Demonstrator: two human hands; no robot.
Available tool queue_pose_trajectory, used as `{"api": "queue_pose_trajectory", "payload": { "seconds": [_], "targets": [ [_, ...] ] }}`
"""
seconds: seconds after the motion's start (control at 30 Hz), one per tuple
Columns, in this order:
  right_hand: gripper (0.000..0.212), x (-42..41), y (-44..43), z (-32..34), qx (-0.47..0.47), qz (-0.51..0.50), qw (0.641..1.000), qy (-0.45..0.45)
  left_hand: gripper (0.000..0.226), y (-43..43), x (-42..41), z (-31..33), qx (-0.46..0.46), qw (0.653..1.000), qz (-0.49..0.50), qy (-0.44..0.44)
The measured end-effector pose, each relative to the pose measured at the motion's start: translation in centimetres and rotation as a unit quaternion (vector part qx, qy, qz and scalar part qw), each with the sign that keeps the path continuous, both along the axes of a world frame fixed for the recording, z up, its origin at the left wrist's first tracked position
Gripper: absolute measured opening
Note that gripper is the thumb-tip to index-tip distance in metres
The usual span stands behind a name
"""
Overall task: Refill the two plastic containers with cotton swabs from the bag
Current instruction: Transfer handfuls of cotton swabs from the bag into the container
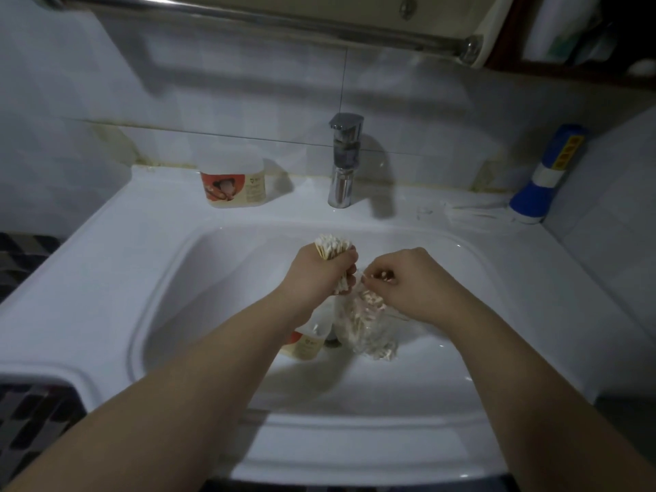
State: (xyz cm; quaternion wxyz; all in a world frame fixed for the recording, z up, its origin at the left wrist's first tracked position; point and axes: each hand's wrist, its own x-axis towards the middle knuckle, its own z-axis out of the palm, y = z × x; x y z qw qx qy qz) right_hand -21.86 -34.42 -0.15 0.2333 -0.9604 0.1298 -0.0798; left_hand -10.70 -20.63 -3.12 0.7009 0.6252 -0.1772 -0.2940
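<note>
Over the white sink basin (184, 314), my left hand (319, 275) grips a thick bundle of cotton swabs (333, 245), whose white tips stick up above the fist. My right hand (408, 278) pinches the top edge of a clear plastic bag (365, 328) that hangs into the basin with several swabs inside. One plastic container (307, 344) with an orange and cream label lies in the basin under my left wrist, partly hidden. A second container (232, 182) with the same label stands on the sink ledge at the back left.
A chrome faucet (342, 161) rises at the back centre. A blue and white flashlight (546, 175) leans in the back right corner, beside a thin clear wrapper (461, 211). A metal rail (248, 16) runs along the tiled wall above.
</note>
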Motion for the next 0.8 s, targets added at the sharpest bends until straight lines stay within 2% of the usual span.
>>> {"api": "queue_pose_trajectory", "payload": {
  "seconds": [0.17, 0.33, 0.5, 0.57, 0.73, 0.8],
  "targets": [
    [0.013, -0.3, 0.3, 0.6, 0.128, -0.046, 0.988, -0.074, 0.009, -0.1, -0.1, -0.1, 0.001, 0.999, 0.011, -0.044],
    [0.012, -0.1, 0.2, 0.8, 0.183, -0.070, 0.972, -0.127, 0.017, -0.1, 0.0, 0.1, 0.007, 0.992, 0.038, -0.121],
    [0.019, 0.1, -0.3, 0.3, 0.158, -0.076, 0.973, -0.149, 0.021, 0.1, -0.6, 0.2, 0.047, 0.980, -0.046, -0.186],
    [0.024, 0.2, -0.2, 0.2, 0.188, -0.077, 0.965, -0.169, 0.020, 0.2, -0.9, 0.1, 0.059, 0.971, -0.070, -0.222],
    [0.019, 0.5, 0.0, 0.1, 0.261, -0.070, 0.944, -0.191, 0.019, 0.3, -0.9, 0.1, 0.046, 0.968, -0.092, -0.230],
    [0.016, 0.6, 0.0, 0.2, 0.297, -0.074, 0.932, -0.194, 0.008, 0.3, -0.8, 0.0, 0.036, 0.965, -0.105, -0.238]
  ]
}}
